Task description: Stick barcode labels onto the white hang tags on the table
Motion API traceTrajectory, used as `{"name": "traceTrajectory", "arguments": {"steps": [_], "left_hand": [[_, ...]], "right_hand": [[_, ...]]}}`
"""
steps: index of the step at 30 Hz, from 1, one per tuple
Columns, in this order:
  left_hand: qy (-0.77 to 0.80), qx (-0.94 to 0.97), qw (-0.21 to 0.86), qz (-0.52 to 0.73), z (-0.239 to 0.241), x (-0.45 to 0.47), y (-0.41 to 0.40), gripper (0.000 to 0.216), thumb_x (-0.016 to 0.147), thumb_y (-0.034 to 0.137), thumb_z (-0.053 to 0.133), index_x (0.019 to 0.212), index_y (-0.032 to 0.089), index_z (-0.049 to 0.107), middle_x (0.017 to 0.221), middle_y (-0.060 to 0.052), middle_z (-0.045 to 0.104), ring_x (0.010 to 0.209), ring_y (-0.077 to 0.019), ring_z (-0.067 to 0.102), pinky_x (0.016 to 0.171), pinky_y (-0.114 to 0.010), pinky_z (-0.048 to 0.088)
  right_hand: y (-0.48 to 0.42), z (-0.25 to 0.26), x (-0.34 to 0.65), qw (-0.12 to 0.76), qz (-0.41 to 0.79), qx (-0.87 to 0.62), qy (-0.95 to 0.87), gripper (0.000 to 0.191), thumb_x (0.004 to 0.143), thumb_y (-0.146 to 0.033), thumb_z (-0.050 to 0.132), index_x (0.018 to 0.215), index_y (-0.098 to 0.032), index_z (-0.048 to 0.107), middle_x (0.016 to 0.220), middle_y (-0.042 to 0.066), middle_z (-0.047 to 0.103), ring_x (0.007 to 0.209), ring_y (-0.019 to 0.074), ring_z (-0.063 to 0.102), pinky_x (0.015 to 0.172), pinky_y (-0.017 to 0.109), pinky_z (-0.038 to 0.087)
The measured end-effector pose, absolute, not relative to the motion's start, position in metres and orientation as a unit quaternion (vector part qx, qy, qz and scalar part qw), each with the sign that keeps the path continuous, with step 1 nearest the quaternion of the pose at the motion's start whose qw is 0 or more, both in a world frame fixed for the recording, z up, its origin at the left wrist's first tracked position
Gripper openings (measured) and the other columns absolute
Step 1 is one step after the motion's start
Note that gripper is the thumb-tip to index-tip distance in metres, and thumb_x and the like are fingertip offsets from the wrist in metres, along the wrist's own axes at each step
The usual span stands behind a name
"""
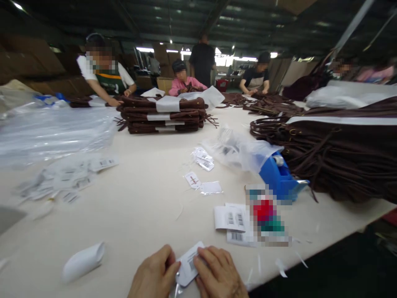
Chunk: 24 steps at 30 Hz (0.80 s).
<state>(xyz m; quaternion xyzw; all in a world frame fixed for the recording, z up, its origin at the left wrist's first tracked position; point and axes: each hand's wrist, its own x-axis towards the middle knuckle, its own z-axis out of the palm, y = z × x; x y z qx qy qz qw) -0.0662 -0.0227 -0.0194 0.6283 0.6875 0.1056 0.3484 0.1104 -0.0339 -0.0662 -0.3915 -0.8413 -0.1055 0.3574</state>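
bottom centre of frame: barcoded hang tag (pixel 187 268) | left grip (pixel 154 270): pinching its lower-left end | right grip (pixel 221 271): pinching its right edge | risk: bending or slipping, from uneven pressure

No words legible. Black barcodes on white rectangular paper labels (pixel 230 218); blurred print on white card tag (pixel 189 263).

Our left hand (pixel 153 271) bare, fingers curled, thumb extended inward, our right hand (pixel 220 271) near it, bare too, fingers bent toward the left hand, backs of both turned up.
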Motion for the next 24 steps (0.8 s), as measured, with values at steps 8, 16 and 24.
{"name": "traceTrajectory", "arguments": {"steps": [8,16,24], "left_hand": [[0.635,0.434,0.579,0.272,-0.020,-0.057,-0.023,0.016,0.057,0.013,0.053,0.068,0.018,0.041,0.043,0.010,0.044,0.041,-0.0063,0.039,0.043,-0.019,0.027],[0.605,0.387,0.626,0.304,-0.011,-0.068,-0.024,0.020,0.058,0.022,0.064,0.067,0.015,0.047,0.045,0.007,0.051,0.041,-0.0048,0.041,0.044,-0.018,0.025],[0.561,0.377,0.661,0.325,-0.014,-0.068,-0.032,0.027,0.058,0.028,0.068,0.070,0.014,0.049,0.049,0.006,0.055,0.043,-0.0048,0.044,0.045,-0.018,0.026]], "right_hand": [[-0.046,-0.068,0.122,0.305,-0.023,-0.398,-0.865,0.036,0.073,-0.012,0.047,0.108,-0.015,0.055,0.110,0.015,0.059,0.105,0.0270,0.052,0.079,0.040,0.047],[-0.043,-0.051,0.125,0.394,0.257,-0.472,-0.746,0.037,0.079,-0.017,0.047,0.116,-0.016,0.046,0.109,0.012,0.058,0.100,0.0201,0.055,0.083,0.031,0.049],[-0.029,-0.036,0.108,0.388,0.626,-0.468,-0.489,0.024,0.077,-0.036,0.053,0.091,-0.016,0.057,0.075,0.003,0.064,0.067,0.0154,0.060,0.059,0.025,0.049]]}}
